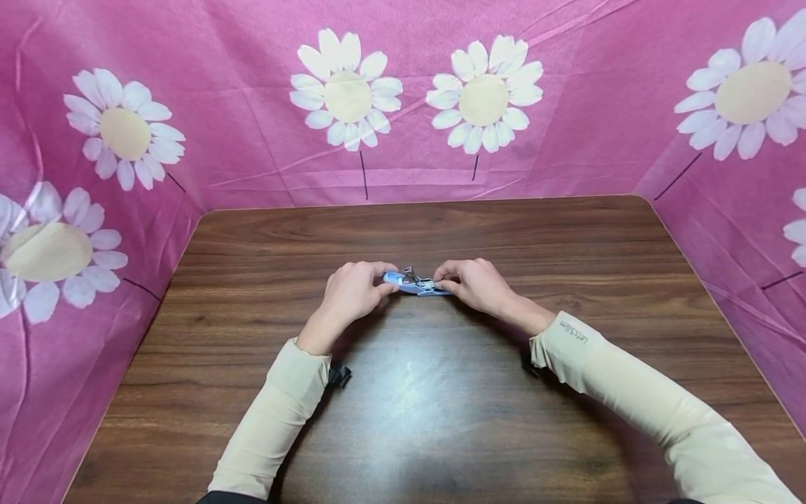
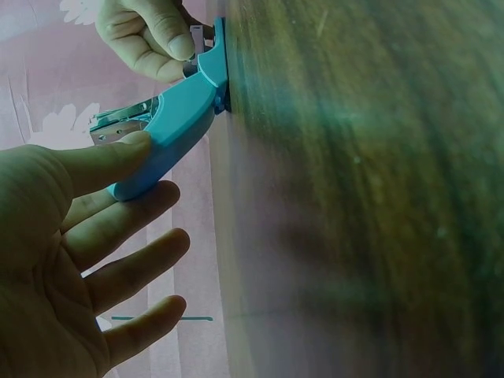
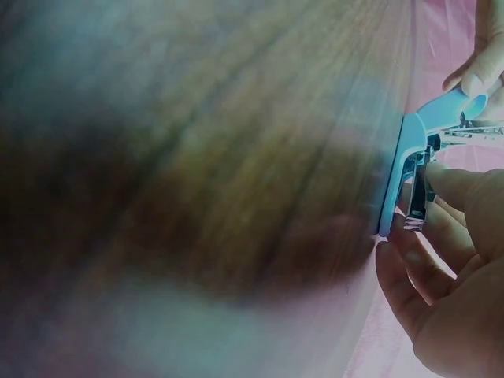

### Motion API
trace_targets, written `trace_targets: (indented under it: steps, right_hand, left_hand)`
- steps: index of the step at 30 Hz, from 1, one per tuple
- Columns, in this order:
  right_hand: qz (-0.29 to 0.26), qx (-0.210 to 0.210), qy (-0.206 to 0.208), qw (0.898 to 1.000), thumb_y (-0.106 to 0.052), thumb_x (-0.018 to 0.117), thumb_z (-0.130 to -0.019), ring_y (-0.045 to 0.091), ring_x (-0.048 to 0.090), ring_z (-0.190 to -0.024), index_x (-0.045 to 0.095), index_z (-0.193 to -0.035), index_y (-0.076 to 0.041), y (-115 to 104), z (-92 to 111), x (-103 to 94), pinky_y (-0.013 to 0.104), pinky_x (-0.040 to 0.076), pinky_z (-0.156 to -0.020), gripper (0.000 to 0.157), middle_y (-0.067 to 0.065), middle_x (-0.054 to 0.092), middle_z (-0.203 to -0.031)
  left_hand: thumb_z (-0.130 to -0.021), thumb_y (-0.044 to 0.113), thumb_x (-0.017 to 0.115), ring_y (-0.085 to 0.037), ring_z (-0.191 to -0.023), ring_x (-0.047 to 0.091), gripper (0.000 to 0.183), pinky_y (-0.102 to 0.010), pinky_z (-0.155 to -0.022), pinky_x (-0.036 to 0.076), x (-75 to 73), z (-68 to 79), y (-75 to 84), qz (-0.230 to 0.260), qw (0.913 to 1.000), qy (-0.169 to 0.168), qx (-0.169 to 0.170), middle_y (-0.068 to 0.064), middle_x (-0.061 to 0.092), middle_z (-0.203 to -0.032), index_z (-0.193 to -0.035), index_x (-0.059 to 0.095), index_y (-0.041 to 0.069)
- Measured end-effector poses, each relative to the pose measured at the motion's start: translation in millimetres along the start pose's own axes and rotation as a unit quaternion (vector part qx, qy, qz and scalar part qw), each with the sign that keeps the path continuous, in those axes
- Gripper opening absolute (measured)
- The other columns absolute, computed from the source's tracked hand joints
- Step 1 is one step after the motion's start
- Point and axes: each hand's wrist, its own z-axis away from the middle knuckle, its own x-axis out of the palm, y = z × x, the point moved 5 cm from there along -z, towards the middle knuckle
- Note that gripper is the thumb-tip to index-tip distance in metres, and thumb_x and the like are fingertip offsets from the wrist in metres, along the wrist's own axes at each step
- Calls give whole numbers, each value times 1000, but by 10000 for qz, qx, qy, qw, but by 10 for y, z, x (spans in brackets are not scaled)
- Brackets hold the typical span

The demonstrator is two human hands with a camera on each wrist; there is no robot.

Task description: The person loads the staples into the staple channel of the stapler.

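Both hands are on the same thing: the left hand (image 1: 354, 290) pinches one end of an opened blue stapler (image 1: 411, 288) between thumb and fingers, its outer fingers spread apart, while the right hand (image 1: 481, 283) pinches the other end, thumb against a metal channel (image 3: 418, 197) and fingers on its far side. A metal strip (image 2: 122, 122) juts from the blue casing beside the left thumb. The stapler sits between the hands, towards the far side of the worktop (image 1: 409, 420); its right-hand part lies along the wood and its left-hand part is tilted up. Cream sleeves (image 1: 271, 420) cover both forearms, the right one bearing dark lettering (image 1: 574, 332), and a black fitting (image 1: 340, 376) shows beside the left cuff. Dark wood grain runs across the worktop, with a pale glare in the middle. Around it hangs pink cloth (image 1: 239, 91) printed with big white daisies (image 1: 348, 96), yellow-centred and dark-stemmed
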Motion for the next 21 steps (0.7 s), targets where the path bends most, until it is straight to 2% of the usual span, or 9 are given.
trace_targets:
  steps: [7, 21]
  right_hand:
    - [20, -4, -26, 10000, -27, 75, -92, 11, 73, -85, 77, -100, -22, 12, 5, 5, 41, 53, -75, 9, -6, 80, -97]
    - [-117, -72, -63, 9999, -23, 74, -92, 15, 75, -95, 77, -103, -20, 94, 45, -45, 43, 53, -85, 12, -5, 80, -98]
  left_hand:
    - [-89, 43, 77, -20, -71, 58, 26, -34, -54, 41, 9, 0, -9, 17, 10000, -8, -13, 7, 72, -86, -113, 75, 37]
    - [-89, 43, 76, -21, -74, 61, 26, -34, -55, 42, -4, 3, -9, -15, 10000, -7, 5, 7, 74, -90, -114, 75, 37]
